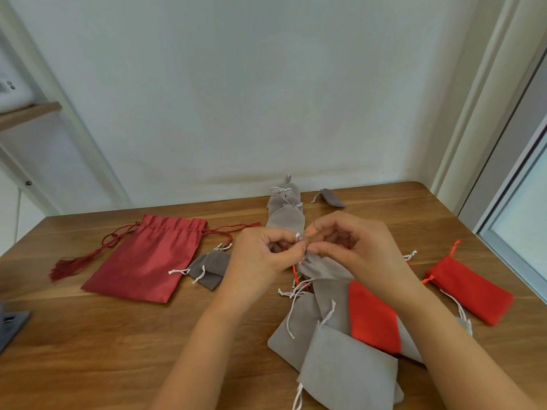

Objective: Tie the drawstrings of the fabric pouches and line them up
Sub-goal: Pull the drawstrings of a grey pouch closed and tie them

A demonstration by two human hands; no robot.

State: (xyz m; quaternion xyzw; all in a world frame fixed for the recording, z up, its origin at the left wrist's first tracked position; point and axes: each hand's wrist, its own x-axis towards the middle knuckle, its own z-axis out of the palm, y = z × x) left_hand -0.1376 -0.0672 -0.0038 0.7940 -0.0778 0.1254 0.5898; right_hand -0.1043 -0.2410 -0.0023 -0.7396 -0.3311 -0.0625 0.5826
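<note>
My left hand (260,258) and my right hand (352,247) meet above the table and pinch the white drawstring (298,236) of a grey pouch (322,270), whose gathered neck sits between my fingers. Below it lies a heap of grey pouches (349,371) and an orange-red pouch (373,315). Behind my hands, a row of grey pouches with tied strings (285,214) runs toward the wall. The knot itself is hidden by my fingers.
A large dark red pouch (148,258) with a tasselled cord lies at the left, with small dark grey pouches (210,267) beside it. Another orange-red pouch (470,291) sits at the right, and a small grey pouch (331,196) near the wall. The wooden table (88,350) ends at the wall.
</note>
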